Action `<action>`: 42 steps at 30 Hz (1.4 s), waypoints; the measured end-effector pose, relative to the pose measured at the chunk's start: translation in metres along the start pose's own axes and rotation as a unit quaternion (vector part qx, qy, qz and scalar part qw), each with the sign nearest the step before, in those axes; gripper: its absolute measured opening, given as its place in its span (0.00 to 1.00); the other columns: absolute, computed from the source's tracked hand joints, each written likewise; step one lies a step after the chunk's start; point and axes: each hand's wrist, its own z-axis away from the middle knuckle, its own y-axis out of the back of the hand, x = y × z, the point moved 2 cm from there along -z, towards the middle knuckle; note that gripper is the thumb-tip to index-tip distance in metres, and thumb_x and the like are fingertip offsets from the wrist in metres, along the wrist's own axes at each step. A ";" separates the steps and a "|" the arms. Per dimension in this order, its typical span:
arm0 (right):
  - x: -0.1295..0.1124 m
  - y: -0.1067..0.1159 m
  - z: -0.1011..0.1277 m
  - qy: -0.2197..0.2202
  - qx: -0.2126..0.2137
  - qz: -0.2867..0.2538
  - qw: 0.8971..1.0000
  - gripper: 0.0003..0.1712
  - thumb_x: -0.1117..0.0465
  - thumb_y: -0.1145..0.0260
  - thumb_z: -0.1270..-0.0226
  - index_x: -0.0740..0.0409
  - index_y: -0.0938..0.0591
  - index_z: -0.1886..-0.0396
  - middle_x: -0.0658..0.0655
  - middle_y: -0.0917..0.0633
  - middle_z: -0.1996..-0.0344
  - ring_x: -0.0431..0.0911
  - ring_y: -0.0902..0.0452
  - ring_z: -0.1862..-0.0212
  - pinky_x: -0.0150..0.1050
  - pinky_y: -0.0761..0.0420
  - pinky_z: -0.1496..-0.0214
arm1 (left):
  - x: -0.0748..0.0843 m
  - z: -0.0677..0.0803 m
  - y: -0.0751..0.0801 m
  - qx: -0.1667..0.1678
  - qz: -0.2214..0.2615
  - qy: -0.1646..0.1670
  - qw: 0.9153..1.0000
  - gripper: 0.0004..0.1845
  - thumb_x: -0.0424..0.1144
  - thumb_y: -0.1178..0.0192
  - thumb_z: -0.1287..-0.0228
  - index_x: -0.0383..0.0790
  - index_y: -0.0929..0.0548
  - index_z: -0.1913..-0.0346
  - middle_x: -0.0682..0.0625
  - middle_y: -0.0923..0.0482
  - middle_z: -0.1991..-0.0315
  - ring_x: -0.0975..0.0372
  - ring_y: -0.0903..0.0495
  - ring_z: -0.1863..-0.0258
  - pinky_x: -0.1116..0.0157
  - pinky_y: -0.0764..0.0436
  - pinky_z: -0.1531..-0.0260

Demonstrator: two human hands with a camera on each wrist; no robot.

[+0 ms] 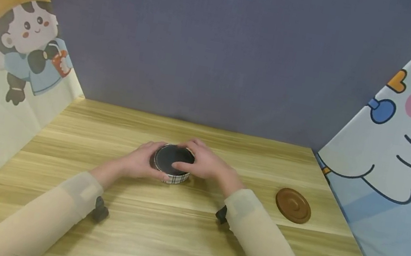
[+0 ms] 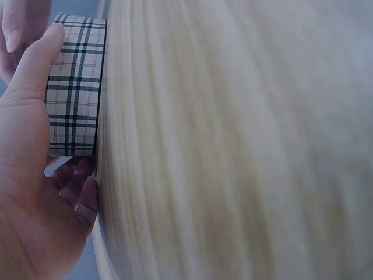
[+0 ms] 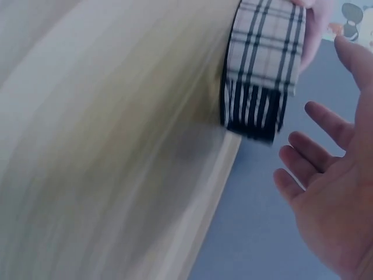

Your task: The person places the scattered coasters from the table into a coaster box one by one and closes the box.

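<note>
A low round box (image 1: 173, 159) with a dark top and plaid side sits on the table. My left hand (image 1: 144, 161) grips it from the left. In the left wrist view, the left thumb (image 2: 38, 64) presses along the plaid side, and its other fingers curl behind and below the box. Over the box's right part, my right hand (image 1: 201, 161) hovers with thumb and fingers spread. The right wrist view shows the right hand's fingers (image 3: 317, 151) loosely extended, apart from the box's plaid and striped side (image 3: 262, 64).
To the right of the hands, a brown round disc (image 1: 293, 205) with raised rings lies flat on the wood-grain table (image 1: 154, 237). A dark grey panel (image 1: 203, 46) rises behind the table, with cartoon-printed panels (image 1: 400, 156) along both sides.
</note>
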 end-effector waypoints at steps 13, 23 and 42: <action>0.053 0.035 0.046 -0.034 0.031 0.008 0.999 0.40 0.37 0.35 0.19 0.52 0.27 0.18 0.60 0.30 0.17 0.60 0.33 0.17 0.63 0.32 0.14 | -0.001 -0.001 -0.001 0.008 -0.004 0.004 1.000 0.69 0.67 0.15 0.50 0.43 0.42 0.12 0.35 0.35 0.19 0.37 0.35 0.19 0.29 0.36 0.20; 0.095 0.061 0.100 -0.067 0.035 0.020 0.997 0.40 0.37 0.36 0.17 0.55 0.27 0.18 0.64 0.29 0.18 0.64 0.33 0.18 0.68 0.31 0.17 | -0.004 -0.002 -0.002 0.009 0.002 0.003 1.000 0.69 0.67 0.15 0.52 0.46 0.41 0.12 0.37 0.35 0.19 0.38 0.35 0.19 0.29 0.36 0.20; 0.172 0.092 0.216 -0.147 0.026 0.051 0.987 0.51 0.40 0.23 0.29 0.64 0.30 0.19 0.76 0.34 0.22 0.76 0.36 0.24 0.76 0.23 0.34 | -0.005 -0.005 -0.004 0.011 -0.001 0.006 1.000 0.70 0.68 0.15 0.53 0.46 0.41 0.12 0.38 0.35 0.18 0.39 0.36 0.18 0.29 0.36 0.20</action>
